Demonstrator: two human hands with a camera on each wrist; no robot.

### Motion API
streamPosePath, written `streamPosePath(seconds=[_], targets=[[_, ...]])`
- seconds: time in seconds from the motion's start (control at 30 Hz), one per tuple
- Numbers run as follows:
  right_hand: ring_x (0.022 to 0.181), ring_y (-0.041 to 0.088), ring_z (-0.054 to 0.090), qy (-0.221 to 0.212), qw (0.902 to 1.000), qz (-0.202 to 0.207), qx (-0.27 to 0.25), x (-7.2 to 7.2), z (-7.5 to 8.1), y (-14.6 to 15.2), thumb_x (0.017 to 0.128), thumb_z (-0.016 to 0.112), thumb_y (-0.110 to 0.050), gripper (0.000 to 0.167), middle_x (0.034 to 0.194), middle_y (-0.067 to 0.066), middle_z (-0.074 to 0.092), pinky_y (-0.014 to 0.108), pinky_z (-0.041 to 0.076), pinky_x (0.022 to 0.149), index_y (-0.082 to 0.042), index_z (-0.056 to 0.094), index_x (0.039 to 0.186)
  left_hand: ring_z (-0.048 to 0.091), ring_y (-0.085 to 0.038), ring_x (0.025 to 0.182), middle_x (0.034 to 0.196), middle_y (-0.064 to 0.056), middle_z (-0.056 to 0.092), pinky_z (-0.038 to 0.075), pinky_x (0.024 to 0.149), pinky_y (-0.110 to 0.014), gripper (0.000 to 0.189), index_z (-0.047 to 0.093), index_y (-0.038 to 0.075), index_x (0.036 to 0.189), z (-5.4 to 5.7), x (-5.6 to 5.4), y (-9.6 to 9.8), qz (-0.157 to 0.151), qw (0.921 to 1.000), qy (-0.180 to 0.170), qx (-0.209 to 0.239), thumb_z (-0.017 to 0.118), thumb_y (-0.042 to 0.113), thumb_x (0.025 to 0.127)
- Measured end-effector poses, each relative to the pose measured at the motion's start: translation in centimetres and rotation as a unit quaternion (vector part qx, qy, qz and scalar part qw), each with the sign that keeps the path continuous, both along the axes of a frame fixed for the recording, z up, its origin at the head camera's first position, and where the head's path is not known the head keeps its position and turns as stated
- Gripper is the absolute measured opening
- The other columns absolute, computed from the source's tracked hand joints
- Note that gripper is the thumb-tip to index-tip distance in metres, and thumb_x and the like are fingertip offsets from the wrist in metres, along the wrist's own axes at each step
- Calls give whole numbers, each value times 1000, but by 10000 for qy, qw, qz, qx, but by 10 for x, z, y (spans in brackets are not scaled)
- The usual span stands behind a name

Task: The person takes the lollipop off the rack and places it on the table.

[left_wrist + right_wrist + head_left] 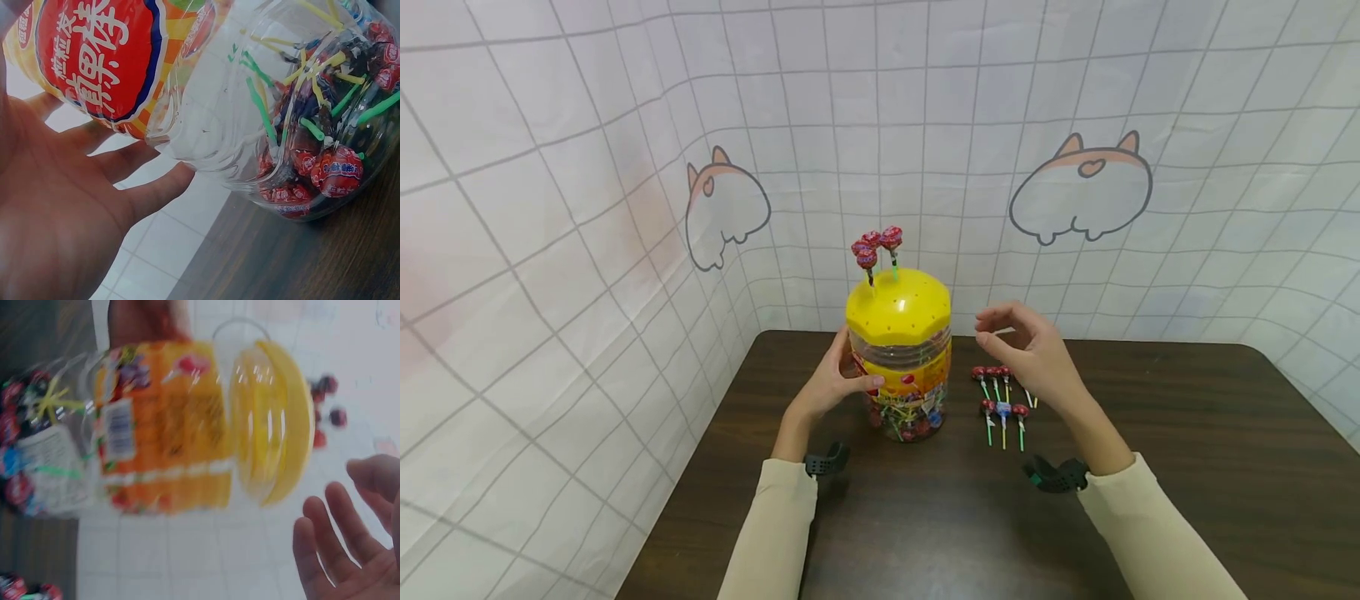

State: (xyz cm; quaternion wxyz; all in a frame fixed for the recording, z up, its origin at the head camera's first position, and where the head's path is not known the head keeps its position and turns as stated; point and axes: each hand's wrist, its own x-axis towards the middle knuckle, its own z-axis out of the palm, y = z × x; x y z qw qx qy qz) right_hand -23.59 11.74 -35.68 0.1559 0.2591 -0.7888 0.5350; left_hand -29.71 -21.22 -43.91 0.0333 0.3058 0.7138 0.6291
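Observation:
A clear plastic lollipop jar (901, 367) with a yellow lid (901, 307) stands upright on the table, with lollipops visible through its lower wall. Several red-wrapped lollipops (880, 242) stick up from small holes in the lid. My left hand (833, 385) holds the jar's left side, thumb across the front of the label and fingers behind. To the right of the jar, my right hand (1030, 350) is raised with loosely bent fingers and nothing in them. In the right wrist view its fingertips are apart from the lid (287, 425).
Several loose lollipops (1003, 408) lie in rows on the dark wooden table (925, 517), right of the jar and partly hidden by my right hand. Behind the table hangs a white grid-patterned cloth (910, 150) with cartoon animal prints.

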Motion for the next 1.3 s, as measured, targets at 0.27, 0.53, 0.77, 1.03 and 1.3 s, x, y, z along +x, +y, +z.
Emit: streamPosePath(seconds=[0.27,0.53,0.77,1.03,1.3], targets=[[105,19,65,299,9995,15,-25,-16,42,-42,98,69,-16,31,117,10,67,30,57,91,-7,62,127,52,-28,136,152,-2,48,47,112,-53,96,18,43,160,0,0,0,37,9999,-109,-14,80,25,90],[105,26,66,59,9993,176,-315,-37,66,-71,96,70,-16,35,118,13,67,44,58,93,-8,60,129,54,-30,134,151,-5,49,49,111,-52,95,18,43,160,1,2,0,72,9999,-138,-53,78,20,91],[101,27,68,-177,9983,23,-562,-49,73,-93,96,69,-14,35,118,14,66,35,60,85,-6,60,129,53,-29,135,152,-3,49,48,112,-52,95,18,43,160,1,3,-1,66,9998,-160,-70,79,21,91],[101,28,67,-352,9966,-68,-740,-56,73,-105,97,69,-13,35,118,15,67,30,59,76,-6,59,129,52,-29,135,153,-3,47,49,110,-52,95,17,44,160,0,2,-2,161,9997,-172,-99,78,20,91],[102,27,66,-413,9970,-316,-573,-58,76,-111,95,70,-11,35,115,13,69,35,57,83,-8,60,129,52,-29,136,153,-3,47,49,110,-52,96,16,44,160,-1,1,-1,131,9998,-132,-103,78,22,91]])
